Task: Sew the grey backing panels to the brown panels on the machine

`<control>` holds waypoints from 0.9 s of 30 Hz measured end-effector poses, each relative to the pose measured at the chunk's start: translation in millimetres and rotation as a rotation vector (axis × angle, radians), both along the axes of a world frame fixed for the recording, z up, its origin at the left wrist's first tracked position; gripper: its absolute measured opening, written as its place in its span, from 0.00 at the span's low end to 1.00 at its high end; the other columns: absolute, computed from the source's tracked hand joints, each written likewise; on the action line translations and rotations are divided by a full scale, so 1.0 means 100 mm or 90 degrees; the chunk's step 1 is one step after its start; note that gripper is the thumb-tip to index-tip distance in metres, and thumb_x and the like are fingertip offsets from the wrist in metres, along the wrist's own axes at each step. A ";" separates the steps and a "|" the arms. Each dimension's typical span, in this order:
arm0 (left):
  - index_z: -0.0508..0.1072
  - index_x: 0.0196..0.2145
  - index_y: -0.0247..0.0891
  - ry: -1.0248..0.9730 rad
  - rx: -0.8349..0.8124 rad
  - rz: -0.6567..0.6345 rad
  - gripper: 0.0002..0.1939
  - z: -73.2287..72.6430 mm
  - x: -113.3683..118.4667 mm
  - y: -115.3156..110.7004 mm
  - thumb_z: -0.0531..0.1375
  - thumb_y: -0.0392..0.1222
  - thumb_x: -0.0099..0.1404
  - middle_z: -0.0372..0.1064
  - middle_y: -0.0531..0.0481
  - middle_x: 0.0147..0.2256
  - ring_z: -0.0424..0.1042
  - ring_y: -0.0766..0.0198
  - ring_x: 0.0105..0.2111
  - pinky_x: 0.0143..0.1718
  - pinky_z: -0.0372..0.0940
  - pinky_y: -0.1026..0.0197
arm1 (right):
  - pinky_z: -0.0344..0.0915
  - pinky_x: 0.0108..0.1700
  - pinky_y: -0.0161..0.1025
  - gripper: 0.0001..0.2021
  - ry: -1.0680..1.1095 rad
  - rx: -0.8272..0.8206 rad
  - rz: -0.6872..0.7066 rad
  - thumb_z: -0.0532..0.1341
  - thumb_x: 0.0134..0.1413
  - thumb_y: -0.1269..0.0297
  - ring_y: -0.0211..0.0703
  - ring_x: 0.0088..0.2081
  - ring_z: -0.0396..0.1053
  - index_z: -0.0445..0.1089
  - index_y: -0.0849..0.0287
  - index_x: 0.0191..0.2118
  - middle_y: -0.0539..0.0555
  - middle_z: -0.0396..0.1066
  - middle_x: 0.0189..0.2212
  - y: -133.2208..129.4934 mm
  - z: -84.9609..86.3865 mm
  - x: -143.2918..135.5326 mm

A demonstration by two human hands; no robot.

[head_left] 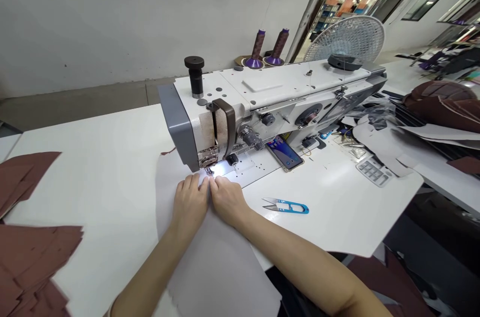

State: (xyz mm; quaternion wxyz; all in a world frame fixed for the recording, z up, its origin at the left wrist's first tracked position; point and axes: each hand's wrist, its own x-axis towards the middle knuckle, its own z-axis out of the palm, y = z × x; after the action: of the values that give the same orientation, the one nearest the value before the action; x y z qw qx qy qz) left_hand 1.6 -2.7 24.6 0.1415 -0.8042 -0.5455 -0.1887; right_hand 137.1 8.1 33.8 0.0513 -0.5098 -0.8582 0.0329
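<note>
A large light grey sheet of material (221,267) lies under the needle end of a white sewing machine (225,89) and hangs down toward me. My left hand (191,202) is closed on the sheet just in front of the presser foot (210,171), its fingers bent. Close beside it, thumbs nearly touching, my right hand (227,199) grips the same sheet with curled fingers. The machine's lamp lights the spot just beyond my fingertips. My hands hide the edge they hold.
Blue-handled thread snips (287,206) lie right of my hands. A phone (285,153) rests by the machine arm. Brown cut pieces (37,257) are stacked at left. Two brown thread cones (258,47) and a fan (348,39) stand behind the machine; a calculator-like keypad (373,171) lies at right.
</note>
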 end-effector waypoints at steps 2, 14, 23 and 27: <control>0.71 0.43 0.35 0.011 0.006 0.003 0.14 -0.01 -0.01 0.01 0.49 0.30 0.63 0.70 0.39 0.42 0.67 0.52 0.42 0.39 0.61 0.54 | 0.51 0.24 0.36 0.09 -0.005 -0.002 0.002 0.49 0.60 0.75 0.43 0.33 0.63 0.63 0.60 0.41 0.55 0.66 0.33 0.00 0.00 0.00; 0.71 0.44 0.30 0.025 0.008 -0.015 0.16 -0.03 0.01 0.00 0.47 0.29 0.64 0.70 0.34 0.46 0.67 0.50 0.47 0.48 0.62 0.49 | 0.53 0.26 0.36 0.08 0.010 -0.003 0.008 0.49 0.61 0.73 0.43 0.34 0.63 0.63 0.60 0.41 0.55 0.67 0.33 0.00 -0.02 0.00; 0.70 0.45 0.29 -0.004 -0.014 -0.016 0.16 -0.05 0.03 0.00 0.47 0.30 0.64 0.69 0.34 0.48 0.67 0.50 0.50 0.49 0.62 0.49 | 0.54 0.26 0.35 0.07 0.030 0.023 0.016 0.49 0.61 0.73 0.43 0.33 0.64 0.63 0.60 0.41 0.54 0.67 0.33 0.01 -0.04 -0.01; 0.70 0.44 0.29 0.008 0.000 -0.025 0.16 -0.04 0.02 -0.01 0.47 0.30 0.63 0.69 0.34 0.48 0.67 0.49 0.49 0.48 0.61 0.49 | 0.54 0.26 0.35 0.08 0.033 0.031 0.017 0.49 0.62 0.73 0.43 0.33 0.64 0.63 0.60 0.41 0.54 0.67 0.32 0.00 -0.05 0.00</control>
State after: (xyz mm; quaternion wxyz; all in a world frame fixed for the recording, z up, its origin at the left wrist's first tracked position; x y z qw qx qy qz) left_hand 4.0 -3.7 20.5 0.1410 -0.8160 -0.5286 -0.1865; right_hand 137.0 8.1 28.5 0.0852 -0.4958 -0.8639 0.0259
